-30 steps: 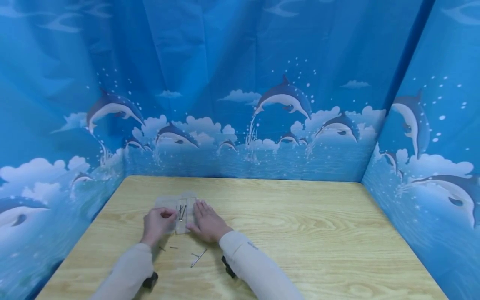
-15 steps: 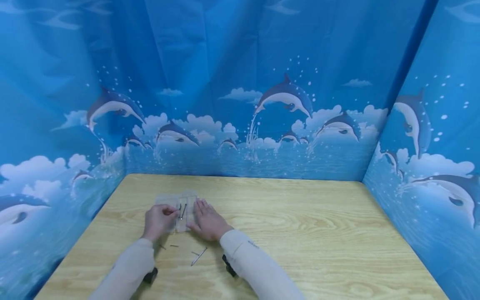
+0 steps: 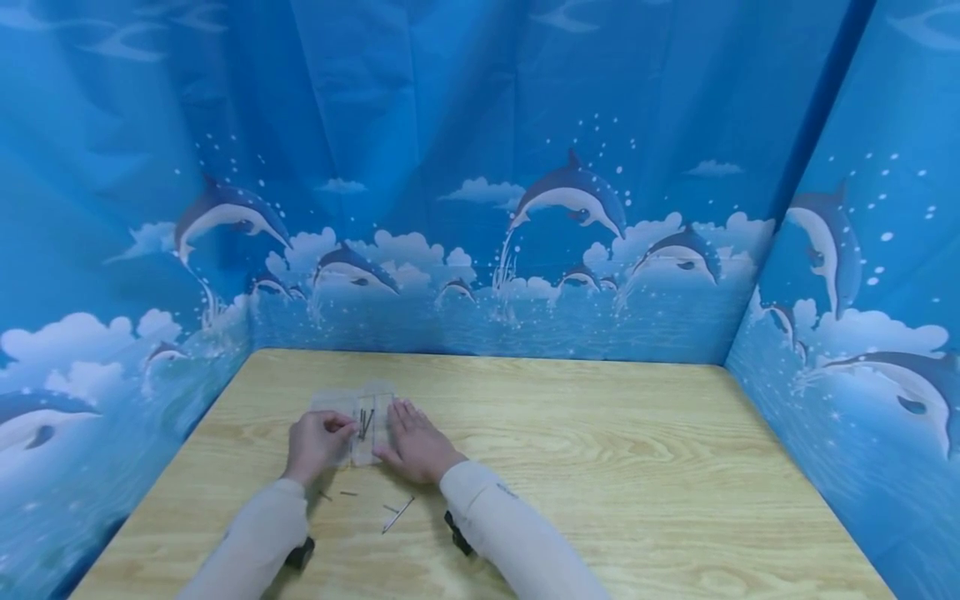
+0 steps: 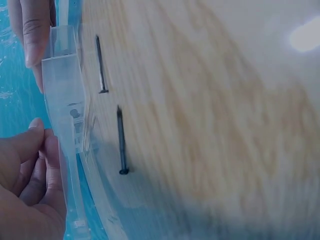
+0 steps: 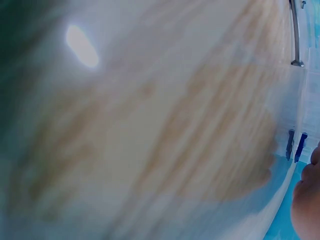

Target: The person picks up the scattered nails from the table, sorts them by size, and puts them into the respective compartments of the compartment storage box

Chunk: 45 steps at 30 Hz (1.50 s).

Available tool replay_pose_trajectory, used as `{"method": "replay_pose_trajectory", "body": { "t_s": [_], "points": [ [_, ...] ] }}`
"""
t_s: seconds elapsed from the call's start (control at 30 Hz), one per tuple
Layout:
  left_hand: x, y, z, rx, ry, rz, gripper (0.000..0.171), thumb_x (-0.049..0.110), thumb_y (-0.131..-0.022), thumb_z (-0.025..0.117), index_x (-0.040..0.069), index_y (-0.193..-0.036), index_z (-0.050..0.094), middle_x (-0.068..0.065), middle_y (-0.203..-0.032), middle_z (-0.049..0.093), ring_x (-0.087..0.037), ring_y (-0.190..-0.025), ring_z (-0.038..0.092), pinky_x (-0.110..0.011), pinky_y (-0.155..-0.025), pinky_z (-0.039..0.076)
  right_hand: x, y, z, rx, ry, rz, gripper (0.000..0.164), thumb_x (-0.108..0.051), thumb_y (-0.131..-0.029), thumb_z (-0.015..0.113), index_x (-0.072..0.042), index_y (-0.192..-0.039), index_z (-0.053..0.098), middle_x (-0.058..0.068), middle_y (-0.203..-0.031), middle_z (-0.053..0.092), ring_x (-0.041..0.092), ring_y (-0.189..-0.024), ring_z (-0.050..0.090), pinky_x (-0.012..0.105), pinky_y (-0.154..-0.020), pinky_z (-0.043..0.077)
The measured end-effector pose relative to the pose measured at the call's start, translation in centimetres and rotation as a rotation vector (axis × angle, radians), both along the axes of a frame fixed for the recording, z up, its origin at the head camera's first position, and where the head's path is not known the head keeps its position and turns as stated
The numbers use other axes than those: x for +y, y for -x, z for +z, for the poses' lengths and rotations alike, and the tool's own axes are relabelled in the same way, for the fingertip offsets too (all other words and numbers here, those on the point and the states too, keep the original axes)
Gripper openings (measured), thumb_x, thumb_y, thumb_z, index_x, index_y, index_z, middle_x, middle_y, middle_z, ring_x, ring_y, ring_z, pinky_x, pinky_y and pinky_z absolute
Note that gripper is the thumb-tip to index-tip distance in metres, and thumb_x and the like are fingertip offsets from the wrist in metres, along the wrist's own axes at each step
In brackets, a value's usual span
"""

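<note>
A clear plastic box (image 3: 362, 457) lies at the table's left, its flap spread to the left. Several dark nails (image 3: 364, 424) lie in its middle section, close together. My left hand (image 3: 315, 446) is at the box's left side, thumb and fingertips drawn together beside the nails; whether they pinch anything is hidden. In the left wrist view, the left hand (image 4: 35, 175) is curled near the box's wall (image 4: 62, 80). My right hand (image 3: 420, 446) lies with extended fingers against the box's right edge. Only part of the right hand (image 5: 306, 200) shows in the right wrist view.
Loose nails lie on the table in front of the box: a long nail (image 3: 398, 515), a short nail (image 3: 391, 508), another short nail (image 3: 348, 493) and a small nail (image 3: 325, 496). A dolphin-printed curtain (image 3: 480, 208) walls the wooden table (image 3: 637, 467) behind and at the sides.
The nail beside my left fingertips has shifted and now lies closer alongside the others in the box. My left hand moved only slightly, and the right hand has stayed in place.
</note>
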<state>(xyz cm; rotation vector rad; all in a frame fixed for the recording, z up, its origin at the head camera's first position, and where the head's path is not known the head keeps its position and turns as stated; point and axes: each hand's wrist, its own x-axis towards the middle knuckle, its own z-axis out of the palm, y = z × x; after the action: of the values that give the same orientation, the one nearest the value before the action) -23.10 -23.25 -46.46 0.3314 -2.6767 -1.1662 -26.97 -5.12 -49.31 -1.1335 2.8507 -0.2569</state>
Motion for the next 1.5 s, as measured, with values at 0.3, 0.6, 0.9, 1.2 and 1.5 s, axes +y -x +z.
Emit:
{"method": "replay_pose_trajectory", "body": {
  "t_s": [0.3,0.6,0.9,1.2,1.5],
  "points": [
    [-0.2,-0.3,0.2,-0.017,-0.003,0.008,0.012,0.014,-0.085,0.072,0.004,-0.092,0.072,-0.01,-0.086,0.072,-0.02,-0.079,0.064,-0.034,-0.072,0.049,0.0,-0.1,0.1,-0.013,-0.002,-0.005,0.073,-0.056,-0.101,0.021,-0.006,-0.153,0.01,0.01,-0.16,0.008,0.022,-0.147,0.005,0.03,-0.118,0.008],
    [-0.6,-1.1,0.6,-0.012,-0.007,-0.029,0.014,0.016,-0.088,0.07,0.005,-0.095,0.073,-0.012,-0.092,0.073,-0.024,-0.085,0.066,-0.042,-0.079,0.052,0.0,-0.1,-0.1,-0.013,0.005,0.0,0.074,-0.056,-0.101,0.021,-0.005,-0.153,0.011,0.01,-0.16,0.008,0.023,-0.147,0.006,0.031,-0.118,0.009],
    [-0.6,-2.9,1.4,-0.003,0.015,-0.116,0.012,0.013,-0.087,0.07,0.005,-0.095,0.073,-0.01,-0.091,0.073,-0.021,-0.084,0.067,-0.036,-0.075,0.054,0.0,0.1,-0.3,0.011,-0.003,0.005,0.073,-0.056,-0.101,0.021,-0.005,-0.152,0.011,0.011,-0.16,0.009,0.023,-0.147,0.007,0.031,-0.118,0.009],
    [0.3,-5.1,1.6,-0.09,0.067,-0.167,0.014,0.017,-0.084,0.072,0.009,-0.096,0.073,-0.008,-0.095,0.073,-0.02,-0.086,0.066,-0.041,-0.078,0.053,0.0,-0.1,-0.1,0.005,-0.018,0.005,0.072,-0.054,-0.101,0.022,-0.004,-0.152,0.01,0.011,-0.16,0.008,0.023,-0.147,0.005,0.03,-0.118,0.007],
    [1.6,-7.7,1.2,-0.086,0.011,-0.23,0.019,0.014,-0.075,0.079,0.006,-0.092,0.073,-0.007,-0.087,0.073,-0.012,-0.074,0.065,-0.028,-0.069,0.054,-0.1,0.0,-0.3,0.017,-0.012,-0.005,0.074,-0.057,-0.1,0.019,-0.005,-0.152,0.011,0.011,-0.16,0.009,0.022,-0.147,0.006,0.031,-0.118,0.009]
  ]
}}
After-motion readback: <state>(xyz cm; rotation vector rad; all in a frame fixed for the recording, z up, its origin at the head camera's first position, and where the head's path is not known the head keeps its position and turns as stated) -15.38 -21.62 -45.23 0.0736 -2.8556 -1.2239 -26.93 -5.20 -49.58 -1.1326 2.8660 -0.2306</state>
